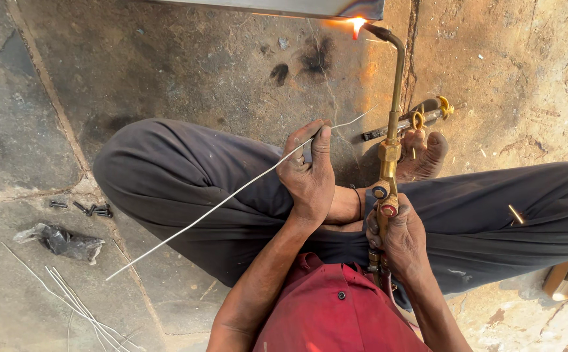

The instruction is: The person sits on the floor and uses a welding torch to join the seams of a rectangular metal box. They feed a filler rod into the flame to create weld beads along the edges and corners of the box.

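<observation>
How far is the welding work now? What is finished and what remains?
Done: the torch is lit, its flame at the metal piece's edge. In hand: right hand holds the torch, left hand a filler rod, its tip away from the flame. Left: no finished seam is visible.

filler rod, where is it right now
In the head view the filler rod is pinched in the left hand, slanting across the left knee, its tip just short of the torch flame.
</observation>
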